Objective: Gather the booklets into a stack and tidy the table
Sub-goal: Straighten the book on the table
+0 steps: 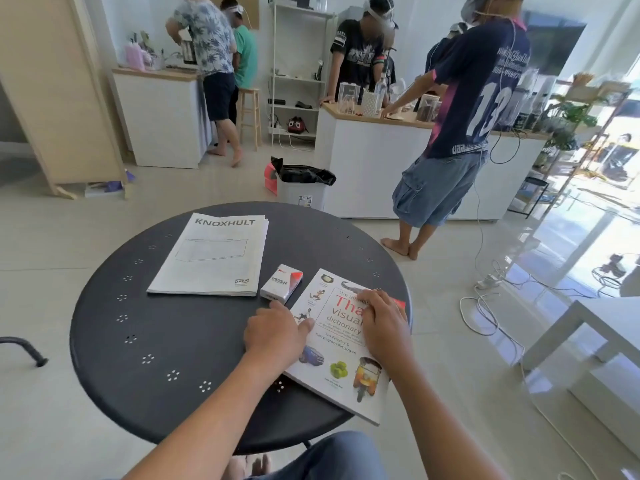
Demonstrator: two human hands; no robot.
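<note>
Round black table (pixel 145 327), 2 booklets, both hands flat on dictionary (pixel 341 344)

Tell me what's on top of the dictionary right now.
Only hands: the right hand lies flat on the dictionary cover, hiding part of the title; the left hand presses its left edge. The small box sits beside it, not on it.

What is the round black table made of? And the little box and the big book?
Table: probably painted metal, matte, with punched hole clusters. 
Little box: looks like glossy printed card. 
Big book: paper, with a smooth printed cover.
</note>
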